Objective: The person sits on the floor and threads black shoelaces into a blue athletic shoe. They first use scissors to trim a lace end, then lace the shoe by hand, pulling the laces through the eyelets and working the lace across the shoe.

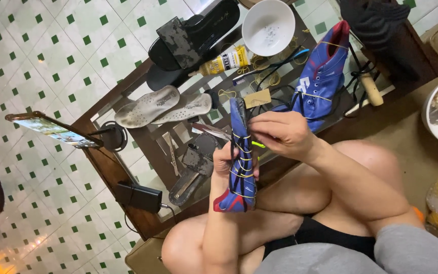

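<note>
Head view: the left hand point(225, 161) has its fingers clenched around a blue football boot point(240, 162) bound with yellow rubber bands, held upright above the person's crossed legs. The right hand point(282, 133) pinches a band at the boot's upper side, fingers closed on it. Just beyond stands a low glass-topped bench point(143, 139) with a dark wooden frame, carrying the second blue boot point(323, 76), two grey insoles point(160, 106), black sandals point(193, 35), a glue bottle point(224, 62) and a white bowl point(268, 26). A phone point(51, 130) sits on a stand at the bench's edge. The floor point(36, 61) has white tiles with green squares.
</note>
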